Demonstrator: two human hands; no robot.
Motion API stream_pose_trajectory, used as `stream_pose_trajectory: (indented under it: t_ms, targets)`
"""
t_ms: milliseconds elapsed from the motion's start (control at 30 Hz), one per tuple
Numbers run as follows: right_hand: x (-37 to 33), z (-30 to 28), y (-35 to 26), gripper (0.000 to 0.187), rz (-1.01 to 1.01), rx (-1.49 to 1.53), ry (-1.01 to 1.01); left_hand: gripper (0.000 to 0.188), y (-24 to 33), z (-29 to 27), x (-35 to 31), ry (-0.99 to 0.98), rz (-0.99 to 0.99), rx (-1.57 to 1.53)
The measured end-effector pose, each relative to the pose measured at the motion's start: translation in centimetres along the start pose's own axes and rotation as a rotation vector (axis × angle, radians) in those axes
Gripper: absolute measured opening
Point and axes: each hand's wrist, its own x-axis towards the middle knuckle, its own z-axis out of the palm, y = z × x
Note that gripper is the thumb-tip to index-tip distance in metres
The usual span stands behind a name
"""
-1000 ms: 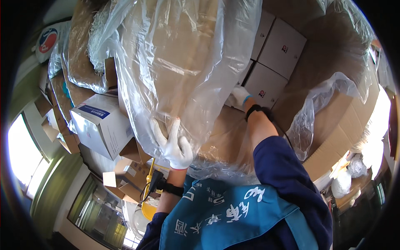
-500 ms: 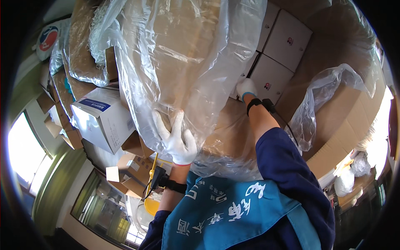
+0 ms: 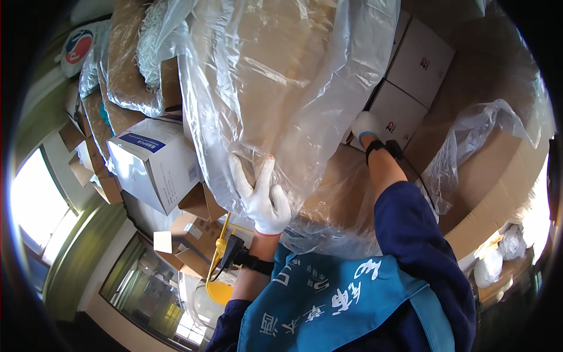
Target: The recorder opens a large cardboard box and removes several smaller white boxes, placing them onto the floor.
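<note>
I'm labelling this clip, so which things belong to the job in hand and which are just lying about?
Apparently in the job:
left hand, on clear plastic film
right hand, by white boxes
large carton around those boxes

Seemingly lying about:
blue-labelled box
open brown box
yellow object

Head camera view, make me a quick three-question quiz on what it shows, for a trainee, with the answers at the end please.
1. What see-through material does the gloved left hand touch?
2. True or false: the right hand is inside the large cardboard carton.
3. What colour is the printed panel on top of the white box at the picture's left? A) red B) blue C) yellow

Key:
1. Clear plastic sheeting.
2. True.
3. B.
</note>
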Motion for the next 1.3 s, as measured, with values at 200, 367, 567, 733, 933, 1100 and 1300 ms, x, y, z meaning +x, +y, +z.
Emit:
stream_pose_trajectory:
  t_ms: [200, 367, 567, 733, 933, 1100, 1300]
  targets:
    - [-3.2, -2.4, 0.4, 0.031, -0.002, 0.197, 0.004, 0.050, -0.8, 0.1, -0.3, 0.045, 0.006, -0.053]
    - [-5.8, -5.8, -0.3, 0.031, 0.049, 0.107, 0.020, 0.047, -0.5, 0.1, 0.1, 0.054, 0.013, -0.078]
    - [-8.5, -8.7, -0.6, 0.031, 0.052, 0.135, 0.007, 0.046, -0.6, 0.1, 0.2, 0.046, 0.014, -0.090]
    - [-10.8, -11.4, -0.7, 0.032, 0.015, 0.113, -0.048, 0.047, 0.0, -0.4, 0.2, 0.049, 0.033, -0.116]
    - [-9.9, -10.8, 0.8, 0.031, -0.088, 0.052, 0.004, 0.048, 0.2, -0.5, 0.6, 0.042, 0.027, -0.132]
    - [-13.5, -15.3, -1.6, 0.029, -0.094, -0.038, -0.054, 0.049, -0.7, -0.2, 0.0, 0.080, 0.016, -0.177]
    - [-14.6, -17.1, -2.8, 0.032, -0.335, -0.512, -0.032, 0.049, -0.9, 0.1, -0.9, 0.131, -0.023, -0.197]
